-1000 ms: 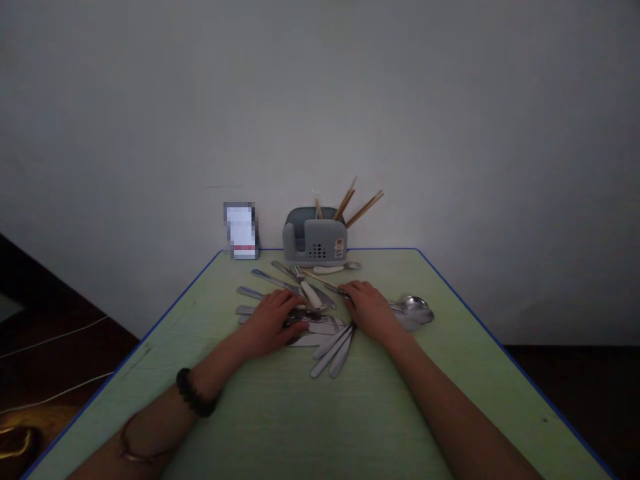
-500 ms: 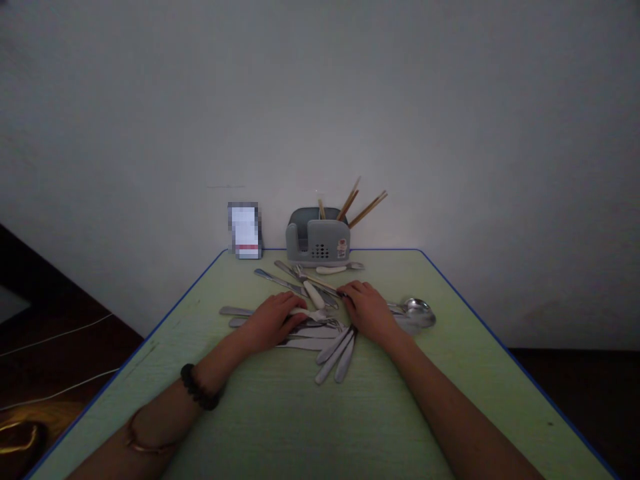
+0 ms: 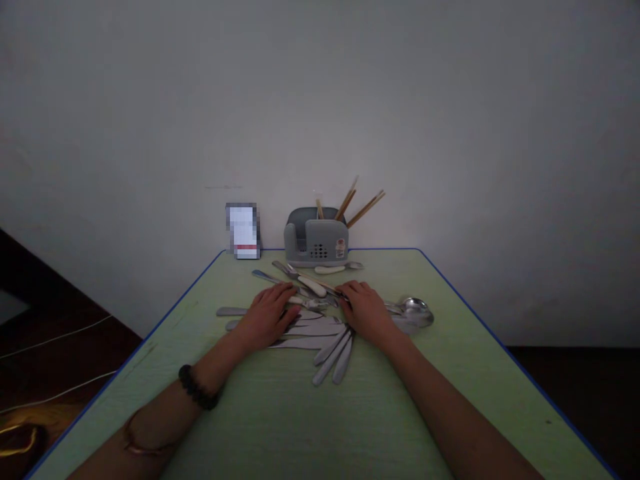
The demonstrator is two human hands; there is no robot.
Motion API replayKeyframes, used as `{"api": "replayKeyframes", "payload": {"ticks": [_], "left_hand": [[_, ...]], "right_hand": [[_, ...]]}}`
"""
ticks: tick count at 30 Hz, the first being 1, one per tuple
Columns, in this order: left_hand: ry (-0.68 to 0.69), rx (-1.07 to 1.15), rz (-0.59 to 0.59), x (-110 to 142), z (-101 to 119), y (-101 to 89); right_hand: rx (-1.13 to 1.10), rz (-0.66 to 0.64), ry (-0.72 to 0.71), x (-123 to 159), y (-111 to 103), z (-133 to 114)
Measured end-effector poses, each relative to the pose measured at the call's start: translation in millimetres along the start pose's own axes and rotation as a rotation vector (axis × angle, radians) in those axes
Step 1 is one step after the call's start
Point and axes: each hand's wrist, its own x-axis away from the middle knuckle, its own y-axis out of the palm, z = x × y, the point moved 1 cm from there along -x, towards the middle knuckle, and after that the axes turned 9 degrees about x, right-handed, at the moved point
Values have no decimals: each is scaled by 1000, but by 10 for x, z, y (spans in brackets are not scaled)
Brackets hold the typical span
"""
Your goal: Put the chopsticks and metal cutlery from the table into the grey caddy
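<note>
My left hand [image 3: 267, 317] is closed over the pile's left side, its thumb and fingers around the pale handle of a fork [image 3: 317, 304] whose tines point right. Just behind lies another white-handled fork [image 3: 311, 287]. Several table knives [image 3: 313, 341] lie beneath and in front of my left hand. My right hand [image 3: 369, 312] rests at the pile's right side with fingers curled down; whatever is under its fingertips is hidden. Metal spoons [image 3: 417, 308] stick out to its right. Several flat metal handles [image 3: 333, 357] fan out toward me below that hand.
A grey cutlery holder [image 3: 327, 233] with chopsticks [image 3: 367, 207] stands at the back edge by the wall. Before it lies a white-handled spoon or fork [image 3: 333, 269]. A phone [image 3: 243, 230] leans upright at the back left. The green table [image 3: 320, 427] has a blue edge.
My left hand has shifted slightly away from me with the fork. The white-handled fork behind it has turned and slid back and left. My right hand has hardly moved.
</note>
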Motion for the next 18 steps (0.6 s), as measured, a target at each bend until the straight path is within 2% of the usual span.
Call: {"api": "replayKeyframes", "payload": {"ticks": [10,18], "left_hand": [[-1,-13,68,-9,-4,-3],[-11,4,52,-3,-27,34]], "right_hand": [[14,14,-26,21,-29,-7],[33,12,-45,14,-9,-8]]}}
